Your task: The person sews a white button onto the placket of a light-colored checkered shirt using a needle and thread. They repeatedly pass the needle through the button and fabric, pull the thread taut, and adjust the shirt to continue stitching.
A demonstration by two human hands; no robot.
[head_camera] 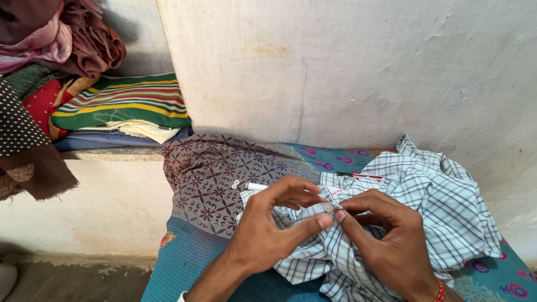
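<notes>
A home, plain living or sleeping room. Rough whitewashed wall (pixel 347 72), scuffed and stained. Recessed wall shelf (pixel 112 154) stacked with folded cloths, a striped blanket (pixel 126 100) on top. Below, a bed (pixel 184 268) under teal patterned cover with a brown printed cloth (pixel 212 173) over it. Bare floor (pixel 72 282).
</notes>
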